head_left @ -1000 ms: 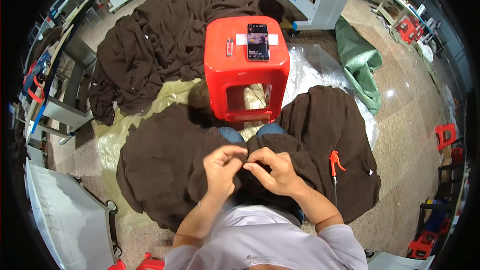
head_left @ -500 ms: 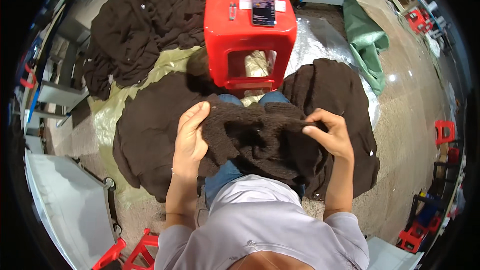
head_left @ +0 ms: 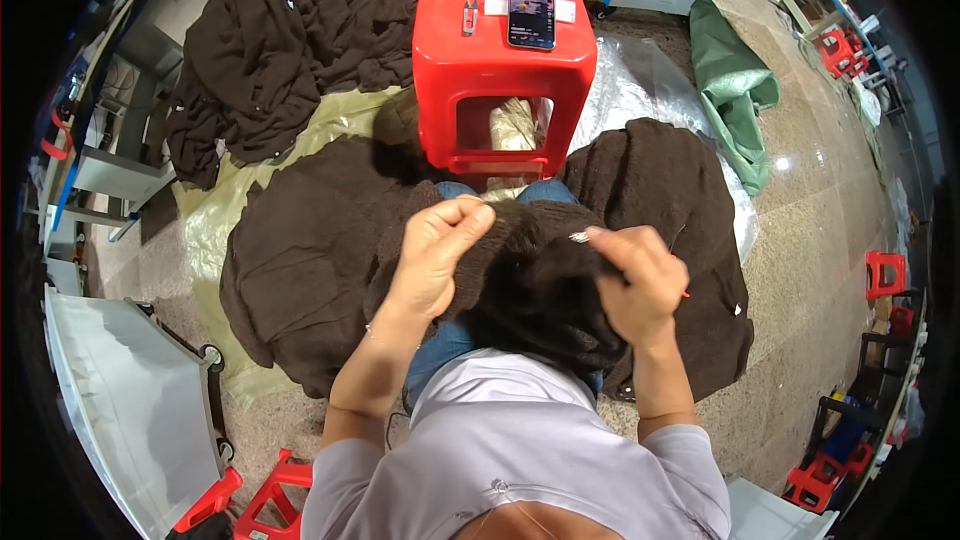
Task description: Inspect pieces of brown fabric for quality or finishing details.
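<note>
A dark brown knitted piece (head_left: 500,275) lies bunched across my lap, with a fuzzy surface and deep folds. My left hand (head_left: 435,255) is closed in a pinch at its upper edge, thumb against the bent forefinger. My right hand (head_left: 640,280), slightly blurred, is closed above the right part of the knit. A small silvery tip (head_left: 579,237) pokes out by its thumb, and a bit of red shows at the hand's far side. The rest of that small tool is hidden in the palm, so its kind is unclear.
A red plastic stool (head_left: 505,70) stands ahead, bearing a phone (head_left: 531,12) and small thread snips (head_left: 470,18). Brown knit heaps lie left (head_left: 300,260), right (head_left: 670,240) and far left (head_left: 250,60) on plastic sheeting. A white wheeled cart (head_left: 130,380) is at left.
My left hand has moved right and inward, and the knit no longer stretches between my hands. My right hand has turned over; the silvery tip and the red bit now show at it.
</note>
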{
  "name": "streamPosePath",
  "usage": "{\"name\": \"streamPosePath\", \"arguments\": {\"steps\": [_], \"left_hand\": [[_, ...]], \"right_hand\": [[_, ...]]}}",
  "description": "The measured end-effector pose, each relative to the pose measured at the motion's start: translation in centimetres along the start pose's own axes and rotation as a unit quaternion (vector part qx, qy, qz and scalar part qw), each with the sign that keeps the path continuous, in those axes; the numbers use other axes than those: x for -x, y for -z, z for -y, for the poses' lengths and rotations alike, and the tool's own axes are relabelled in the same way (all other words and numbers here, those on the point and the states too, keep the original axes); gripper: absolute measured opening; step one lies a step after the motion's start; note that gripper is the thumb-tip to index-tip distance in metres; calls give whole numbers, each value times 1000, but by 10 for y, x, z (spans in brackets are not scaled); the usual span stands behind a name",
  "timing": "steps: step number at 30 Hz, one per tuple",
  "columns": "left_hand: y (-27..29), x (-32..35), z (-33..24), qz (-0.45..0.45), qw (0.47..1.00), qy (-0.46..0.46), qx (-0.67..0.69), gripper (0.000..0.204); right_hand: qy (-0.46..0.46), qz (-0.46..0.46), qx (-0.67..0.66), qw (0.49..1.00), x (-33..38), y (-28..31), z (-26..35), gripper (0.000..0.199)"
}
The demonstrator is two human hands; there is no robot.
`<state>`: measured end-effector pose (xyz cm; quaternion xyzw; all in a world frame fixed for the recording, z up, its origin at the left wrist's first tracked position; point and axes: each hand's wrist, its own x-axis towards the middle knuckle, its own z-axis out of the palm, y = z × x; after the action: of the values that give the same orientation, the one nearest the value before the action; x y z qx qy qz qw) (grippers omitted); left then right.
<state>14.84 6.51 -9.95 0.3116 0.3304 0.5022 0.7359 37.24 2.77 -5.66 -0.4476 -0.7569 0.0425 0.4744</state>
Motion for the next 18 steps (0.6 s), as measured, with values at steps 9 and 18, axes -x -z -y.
{"name": "streamPosePath", "arguments": {"steps": [9,18], "left_hand": [[-11,7,11,8,1000,-5,-29,12],[-5,12,-1,3,953,-158,-258,13]], "right_hand": [[122,-10,53,991,3,-46,4,25],[-3,108,-51,993,-7,-43,3,39]]}}
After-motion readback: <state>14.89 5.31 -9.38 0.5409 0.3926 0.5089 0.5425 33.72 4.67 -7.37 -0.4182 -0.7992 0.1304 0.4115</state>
